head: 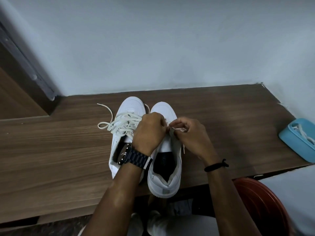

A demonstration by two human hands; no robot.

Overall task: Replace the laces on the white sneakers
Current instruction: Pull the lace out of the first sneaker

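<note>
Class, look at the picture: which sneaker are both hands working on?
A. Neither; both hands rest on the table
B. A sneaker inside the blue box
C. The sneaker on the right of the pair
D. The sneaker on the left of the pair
C: the left hand and right hand meet over the tongue of the right sneaker, pinching its lace; the left sneaker lies untouched, loosely laced.

Home corner; wood-grain desk, painted wall, red plastic stool
</note>
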